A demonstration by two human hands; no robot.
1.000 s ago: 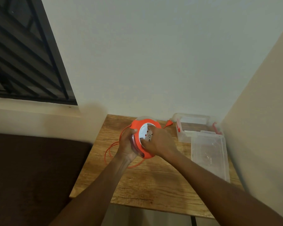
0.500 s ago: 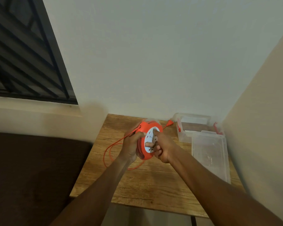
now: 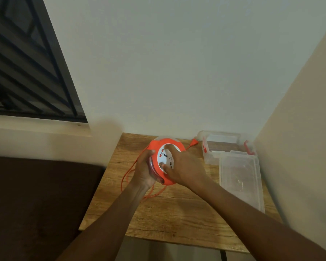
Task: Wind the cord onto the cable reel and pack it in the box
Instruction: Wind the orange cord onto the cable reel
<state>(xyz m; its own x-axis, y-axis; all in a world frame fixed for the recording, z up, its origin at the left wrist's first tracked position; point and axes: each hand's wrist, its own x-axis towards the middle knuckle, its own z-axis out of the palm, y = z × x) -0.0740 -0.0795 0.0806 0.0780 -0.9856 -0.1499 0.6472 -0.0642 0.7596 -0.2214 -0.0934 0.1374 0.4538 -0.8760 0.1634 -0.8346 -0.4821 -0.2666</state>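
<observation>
Cable reel: the orange reel (image 3: 156, 147) with a white socket face is held tilted above the wooden table (image 3: 177, 213), between both hands.
Left hand: the left hand (image 3: 143, 169) grips the reel's left rim, fingers curled round its edge.
Right hand: the right hand (image 3: 184, 166) lies over the white face, fingers bent and gripping it.
Cord: the orange cord (image 3: 123, 178) loops loose on the table under the left hand; its plug (image 3: 193, 142) lies near the box.
Box: the clear box (image 3: 207, 157) stands open at the right rear, its lid (image 3: 241, 178) lying against its near side.

cable reel (image 3: 163, 161) orange, white face | cord (image 3: 125, 178) orange | table (image 3: 177, 219) woodgrain
</observation>
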